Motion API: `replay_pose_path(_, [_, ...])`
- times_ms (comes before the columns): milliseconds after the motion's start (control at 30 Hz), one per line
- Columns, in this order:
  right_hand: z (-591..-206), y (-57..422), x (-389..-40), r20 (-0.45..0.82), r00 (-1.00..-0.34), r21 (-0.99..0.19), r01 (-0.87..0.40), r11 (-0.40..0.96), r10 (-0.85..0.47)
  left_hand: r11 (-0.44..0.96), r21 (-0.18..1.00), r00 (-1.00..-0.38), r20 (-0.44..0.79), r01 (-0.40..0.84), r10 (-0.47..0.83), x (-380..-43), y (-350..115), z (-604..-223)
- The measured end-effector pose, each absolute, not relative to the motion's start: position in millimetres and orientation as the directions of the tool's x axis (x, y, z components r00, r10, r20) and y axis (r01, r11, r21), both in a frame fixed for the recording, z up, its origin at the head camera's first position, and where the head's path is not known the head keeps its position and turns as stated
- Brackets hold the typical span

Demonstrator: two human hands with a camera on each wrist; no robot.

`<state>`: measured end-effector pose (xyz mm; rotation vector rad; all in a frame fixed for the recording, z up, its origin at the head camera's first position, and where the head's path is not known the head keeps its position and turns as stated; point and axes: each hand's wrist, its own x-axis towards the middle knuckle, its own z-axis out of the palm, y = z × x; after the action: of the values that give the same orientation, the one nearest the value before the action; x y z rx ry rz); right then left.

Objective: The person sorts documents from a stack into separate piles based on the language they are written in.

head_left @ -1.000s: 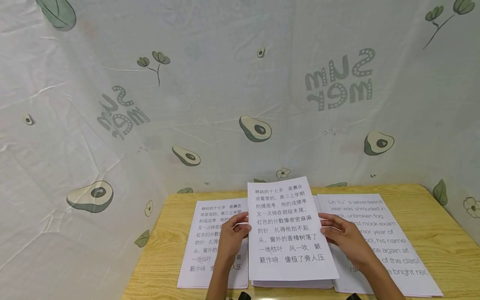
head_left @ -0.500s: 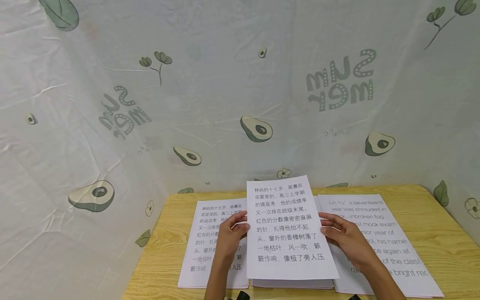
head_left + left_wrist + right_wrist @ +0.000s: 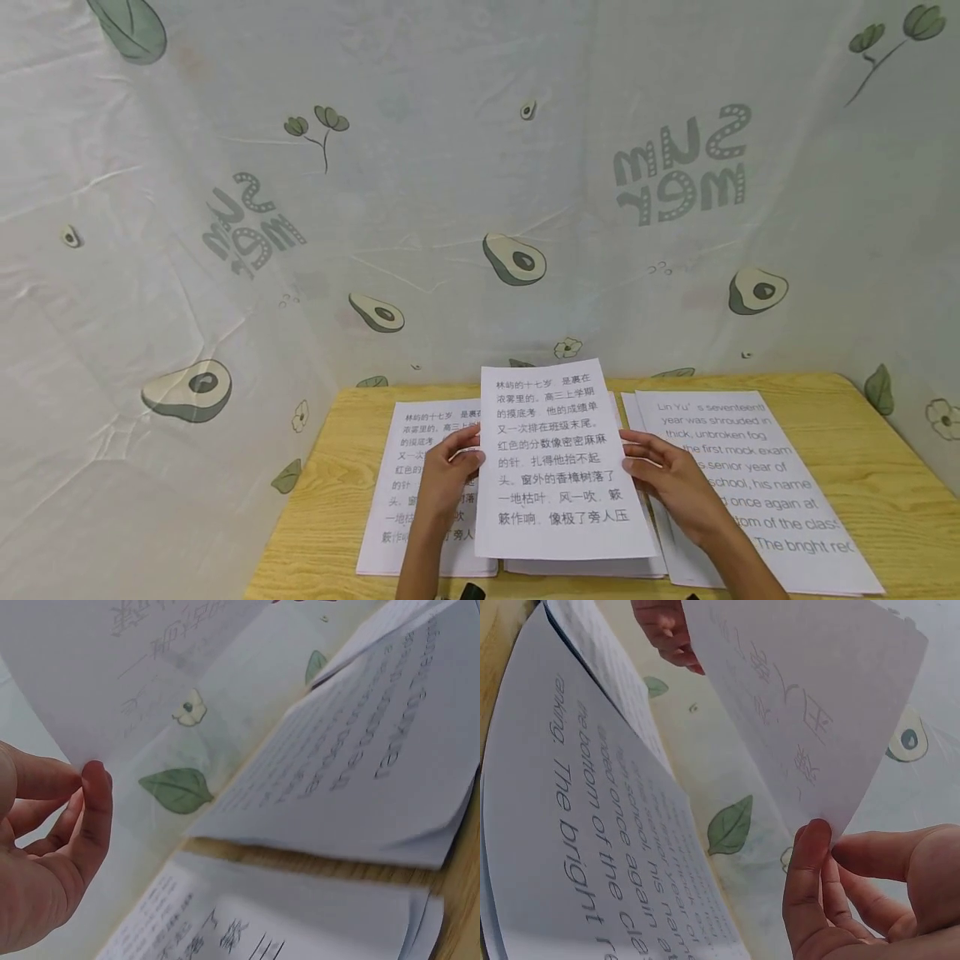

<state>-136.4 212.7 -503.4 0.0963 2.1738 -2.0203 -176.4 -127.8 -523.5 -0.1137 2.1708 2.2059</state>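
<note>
We see a printed sheet (image 3: 558,467) raised between the hands, over the middle of the table (image 3: 862,467). The left hand (image 3: 446,477) pinches its left side between thumb and fingers; the right hand (image 3: 666,479) grips the opposite side the same way. The sheet is tilted towards the head camera, apart from the middle pile (image 3: 337,772) beneath it.

On the sheet we read large Chinese print beginning 林屿的十七岁 and, further down, 窗外的香樟树. The left pile (image 3: 393,508), nearer the table's left edge, opens with the same words, though the hand covers some. The middle pile bears English lines, blurred to us. The right pile (image 3: 795,500), towards the table's right edge, starts "Lin Yu's", then "year was shrouded in" and "thick, unbroken fog". Beyond the table's far edge, a cloth (image 3: 570,183) with avocado pictures shows "summer" mirrored.
</note>
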Motion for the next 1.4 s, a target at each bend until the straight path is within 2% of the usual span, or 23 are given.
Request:
replay_pose_path(467, [-518.4, 176.1, -149.1, -0.19, -0.975, -0.982, 0.19, 0.013, -0.115, 0.064, 0.995, -0.997, -0.074, -0.077, -0.034, -181.9, -166.1, -532.0])
replay_pose_path(800, [-526.1, 141.0, -150.6, -0.21, -0.974, -0.977, 0.213, -0.023, -0.086, 0.094, 0.991, -0.995, -0.088, -0.093, -0.053, -180.2, -197.9, -537.2])
replay_pose_path(1400, [-540.8, 82.8, -157.0, -0.168, -0.976, -0.985, 0.173, -0.022, -0.136, 0.182, 0.971, -0.982, -0.126, -0.152, -0.143, -179.7, -252.2, -549.4])
